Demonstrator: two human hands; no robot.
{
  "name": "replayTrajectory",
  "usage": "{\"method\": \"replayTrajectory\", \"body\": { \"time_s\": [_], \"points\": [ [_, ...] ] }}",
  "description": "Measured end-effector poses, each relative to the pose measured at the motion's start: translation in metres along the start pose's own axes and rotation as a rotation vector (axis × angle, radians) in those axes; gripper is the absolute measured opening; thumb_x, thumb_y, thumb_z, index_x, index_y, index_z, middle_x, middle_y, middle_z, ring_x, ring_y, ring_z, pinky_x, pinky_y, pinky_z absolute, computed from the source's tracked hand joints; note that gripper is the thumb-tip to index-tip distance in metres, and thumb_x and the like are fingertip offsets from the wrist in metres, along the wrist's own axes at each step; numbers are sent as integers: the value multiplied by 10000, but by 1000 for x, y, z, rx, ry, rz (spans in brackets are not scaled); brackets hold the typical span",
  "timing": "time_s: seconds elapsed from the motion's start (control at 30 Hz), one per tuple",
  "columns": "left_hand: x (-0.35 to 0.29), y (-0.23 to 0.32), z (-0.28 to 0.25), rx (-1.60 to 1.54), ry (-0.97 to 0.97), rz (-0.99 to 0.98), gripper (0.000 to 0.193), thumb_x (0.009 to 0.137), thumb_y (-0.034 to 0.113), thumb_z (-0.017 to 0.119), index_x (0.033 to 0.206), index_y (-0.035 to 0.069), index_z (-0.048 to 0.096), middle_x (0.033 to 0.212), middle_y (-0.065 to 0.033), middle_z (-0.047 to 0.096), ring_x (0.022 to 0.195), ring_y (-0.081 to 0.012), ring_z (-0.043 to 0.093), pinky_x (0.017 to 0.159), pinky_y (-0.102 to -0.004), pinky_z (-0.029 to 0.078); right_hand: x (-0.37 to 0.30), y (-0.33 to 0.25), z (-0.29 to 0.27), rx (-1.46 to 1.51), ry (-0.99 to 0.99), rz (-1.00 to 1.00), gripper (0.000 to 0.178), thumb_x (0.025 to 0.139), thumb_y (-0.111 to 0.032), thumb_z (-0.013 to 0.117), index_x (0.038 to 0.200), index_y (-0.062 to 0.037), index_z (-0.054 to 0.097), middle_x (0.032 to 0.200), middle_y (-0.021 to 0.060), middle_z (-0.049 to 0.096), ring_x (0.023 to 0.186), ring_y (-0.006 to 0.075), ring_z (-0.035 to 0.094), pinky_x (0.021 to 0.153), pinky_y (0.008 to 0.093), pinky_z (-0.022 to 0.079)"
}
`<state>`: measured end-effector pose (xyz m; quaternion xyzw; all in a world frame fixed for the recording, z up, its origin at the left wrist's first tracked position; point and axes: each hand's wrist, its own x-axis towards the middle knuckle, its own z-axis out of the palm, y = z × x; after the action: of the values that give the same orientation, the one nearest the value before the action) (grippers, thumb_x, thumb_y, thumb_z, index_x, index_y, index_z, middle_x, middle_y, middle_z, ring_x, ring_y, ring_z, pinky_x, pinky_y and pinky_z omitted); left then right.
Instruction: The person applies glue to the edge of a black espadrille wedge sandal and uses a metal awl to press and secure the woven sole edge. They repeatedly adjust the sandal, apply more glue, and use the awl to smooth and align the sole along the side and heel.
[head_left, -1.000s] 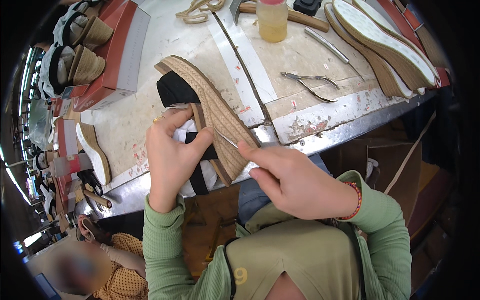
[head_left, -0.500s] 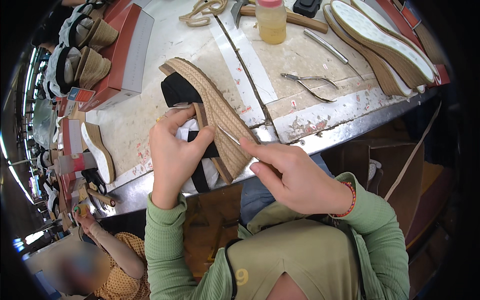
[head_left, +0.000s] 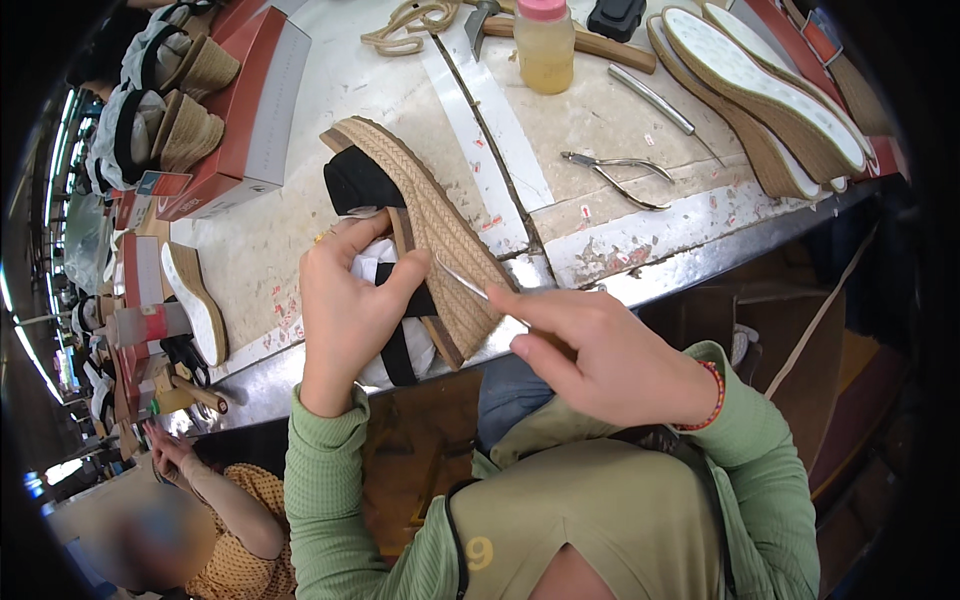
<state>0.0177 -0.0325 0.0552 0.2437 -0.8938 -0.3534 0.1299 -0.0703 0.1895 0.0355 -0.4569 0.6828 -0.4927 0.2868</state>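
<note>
A wedge sandal (head_left: 450, 235) with a braided, rope-like sole and black straps lies on its side at the table's front edge. White paper (head_left: 368, 262) is stuffed inside it. My left hand (head_left: 350, 290) grips the sandal by its upper, the thumb against the sole's edge. Pinched in my right hand (head_left: 615, 360) is a thin metal pick (head_left: 462, 278), its tip at the braided side of the wedge close to my left thumb. The pick's handle is hidden in my palm.
Cutting nippers (head_left: 620, 180), a metal awl (head_left: 665, 100), a hammer (head_left: 570, 40) and a pink-lidded jar (head_left: 545, 50) lie beyond. Wedge soles (head_left: 765, 90) sit at right. Boxed sandals (head_left: 235, 115) and a loose sole (head_left: 195, 300) are left. Another person's hands (head_left: 170, 450) are lower left.
My right hand has shifted slightly right and down; the pick's tip stays at the wedge. My left hand keeps its hold. The other person's hands have come together.
</note>
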Motion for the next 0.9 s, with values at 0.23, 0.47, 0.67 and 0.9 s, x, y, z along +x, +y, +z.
{"method": "replayTrajectory", "body": {
  "time_s": [0.23, 0.47, 0.67, 0.9],
  "points": [
    [-1, -3, 2, -26, 37, -53, 377, 770, 175, 755, 997, -120, 697, 892, -229, 712, 807, -274, 706, 756, -330, 527, 13, 15, 10, 222, 80, 17, 428, 963, -28, 551, 1385, 35, 525, 780, 70, 581, 655, 90, 462, 593, 268, 414],
    [0, -2, 2, -6, 42, -43, 376, 768, 171, 756, 996, -121, 698, 879, -234, 710, 791, -276, 707, 742, -328, 529, 10, 18, 22, 265, 129, -21, 421, 961, -32, 559, 1373, 46, 532, 825, 86, 611, 650, 88, 473, 591, 257, 418],
    [0, -1, 2, -2, 34, -40, 378, 768, 179, 754, 995, -119, 699, 854, -223, 708, 752, -267, 696, 711, -326, 520, 11, 19, 29, 113, 183, -89, 427, 937, -21, 584, 1358, 44, 548, 889, 141, 662, 676, 160, 561, 619, 302, 453],
    [-1, -1, 2, -4, 36, -46, 379, 768, 181, 752, 990, -121, 698, 832, -219, 703, 735, -256, 690, 696, -327, 517, 6, 14, 21, 68, 126, -36, 421, 931, -24, 592, 1343, 53, 557, 990, 181, 685, 742, 195, 612, 678, 312, 489]
  ]
}}
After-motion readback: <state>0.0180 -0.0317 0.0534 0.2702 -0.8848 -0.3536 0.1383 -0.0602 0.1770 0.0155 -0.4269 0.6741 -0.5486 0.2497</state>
